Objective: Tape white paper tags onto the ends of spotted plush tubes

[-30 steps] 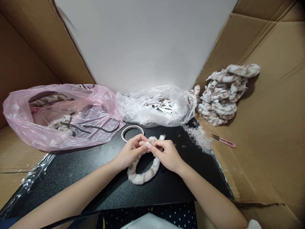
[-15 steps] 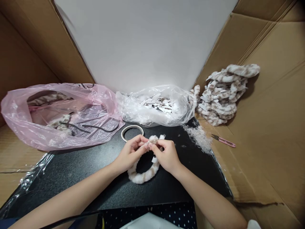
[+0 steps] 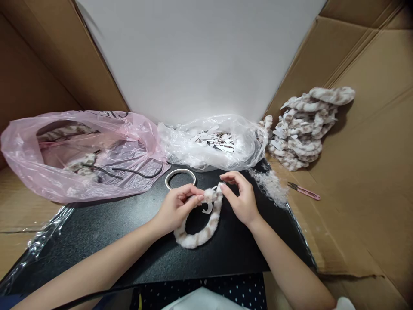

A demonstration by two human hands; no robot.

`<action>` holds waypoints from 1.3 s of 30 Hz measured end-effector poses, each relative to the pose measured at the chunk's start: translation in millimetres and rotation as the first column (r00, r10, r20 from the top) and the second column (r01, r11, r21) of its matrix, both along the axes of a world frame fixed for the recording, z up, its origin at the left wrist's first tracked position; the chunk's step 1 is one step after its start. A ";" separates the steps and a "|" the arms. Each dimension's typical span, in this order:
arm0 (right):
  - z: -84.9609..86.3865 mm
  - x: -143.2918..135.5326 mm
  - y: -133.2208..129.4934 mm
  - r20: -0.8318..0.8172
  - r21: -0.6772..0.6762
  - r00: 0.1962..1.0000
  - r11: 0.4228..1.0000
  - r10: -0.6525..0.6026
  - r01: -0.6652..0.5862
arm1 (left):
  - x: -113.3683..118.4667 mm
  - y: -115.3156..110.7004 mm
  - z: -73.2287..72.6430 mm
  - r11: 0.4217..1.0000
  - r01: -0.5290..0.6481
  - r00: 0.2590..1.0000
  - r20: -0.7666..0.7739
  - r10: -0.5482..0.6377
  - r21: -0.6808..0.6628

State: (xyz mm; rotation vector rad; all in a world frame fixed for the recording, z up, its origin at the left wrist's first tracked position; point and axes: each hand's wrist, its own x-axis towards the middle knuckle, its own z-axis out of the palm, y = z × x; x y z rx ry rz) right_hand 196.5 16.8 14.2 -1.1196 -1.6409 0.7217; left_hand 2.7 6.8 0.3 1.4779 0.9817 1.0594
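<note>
A fluffy white plush band (image 3: 197, 239) with light brown patches is bent into a loop low over the black tabletop. My left hand (image 3: 176, 206) pinches one end of it between thumb and fingers. At the other end, my right hand (image 3: 240, 198) has its thumb and fingers apart, the thumb tip at or very near the plush; whether it touches, I cannot tell. The two band ends lie close together between my hands. Inside the loop, a white tag or strip (image 3: 208, 208) hangs partly behind the left fingers.
Behind my hands sit a tape roll (image 3: 167, 181), a pink plastic bag (image 3: 19, 146) with plush and dark rods, and a clear bag (image 3: 177, 150) of white tags. Rightward are loose fluff (image 3: 272, 187), pink-handled thread snips (image 3: 308, 193) and piled plush bands (image 3: 303, 129).
My right hand has moved off the pinched middle toward the right and opened its fingers. The band's right end now shows. My left hand has stayed nearly in place.
</note>
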 end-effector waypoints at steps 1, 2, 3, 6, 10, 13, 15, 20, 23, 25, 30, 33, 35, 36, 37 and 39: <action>1.8 1.6 0.7 -0.007 0.027 0.999 0.998 0.049 -0.049 | -0.9 -0.6 0.5 0.996 0.037 0.999 -0.043 -0.033 0.083; 2.9 2.3 1.1 -0.003 0.007 0.992 0.992 0.129 -0.129 | -1.7 -1.0 0.8 0.982 0.073 0.994 -0.087 -0.058 0.176; 3.1 2.1 1.4 0.005 -0.053 0.977 0.976 0.211 -0.210 | -2.4 -1.2 1.0 0.956 0.103 0.989 -0.131 -0.069 0.274; -0.6 -0.8 3.0 -0.030 -0.306 0.947 0.900 0.318 -0.312 | -4.5 -0.7 0.8 0.835 0.147 0.973 -0.228 -0.027 0.529; -6.4 -2.8 6.7 -0.268 -0.527 0.917 0.751 0.297 -0.397 | -6.4 -1.5 -0.2 0.696 0.166 0.959 -0.280 0.053 0.699; -6.6 -3.1 7.4 -0.365 -0.626 0.869 0.602 0.336 -0.495 | -8.1 -4.0 -1.3 0.594 0.221 0.941 -0.330 0.080 0.773; -5.7 -3.2 6.4 -0.384 -0.673 0.839 0.505 0.386 -0.540 | -9.3 -5.7 -2.8 0.529 0.287 0.921 -0.381 0.075 0.798; -7.3 -5.2 4.8 -0.438 -0.744 0.832 0.382 0.339 -0.548 | -9.9 -9.4 -10.3 0.423 0.401 0.884 -0.465 0.054 0.812; -9.7 -8.9 5.1 -0.414 -0.724 0.886 0.514 0.210 -0.460 | -7.6 -11.1 -13.5 0.462 0.404 0.891 -0.454 -0.003 0.790; -10.5 -11.9 4.7 -0.390 -0.670 0.907 0.627 0.159 -0.398 | -5.3 -11.7 -12.9 0.519 0.364 0.909 -0.416 -0.017 0.774; -13.8 -16.4 2.6 -0.280 -0.474 0.947 0.834 0.159 -0.281 | 1.1 -11.3 -4.8 0.743 0.189 0.964 -0.267 -0.016 0.641; -18.4 -17.8 2.2 -0.283 -0.501 0.948 0.821 0.144 -0.274 | 3.4 -10.7 -1.9 0.842 0.177 0.969 -0.239 -0.059 0.510; -20.7 -19.6 1.2 -0.292 -0.518 0.952 0.821 0.094 -0.240 | 4.3 -10.6 -1.6 0.882 0.151 0.972 -0.229 -0.050 0.447; -21.4 -20.9 0.2 -0.295 -0.515 0.954 0.831 0.059 -0.211 | 4.7 -10.6 -1.7 0.899 0.128 0.974 -0.225 -0.033 0.420; -21.7 -22.5 -1.1 -0.297 -0.505 0.955 0.844 0.026 -0.180 | 5.1 -10.6 -1.8 0.913 0.100 0.975 -0.222 -0.011 0.396; -21.8 -25.9 -4.4 -0.294 -0.472 0.956 0.873 -0.026 -0.121 | 5.8 -10.9 -1.9 0.935 0.045 0.974 -0.224 0.038 0.351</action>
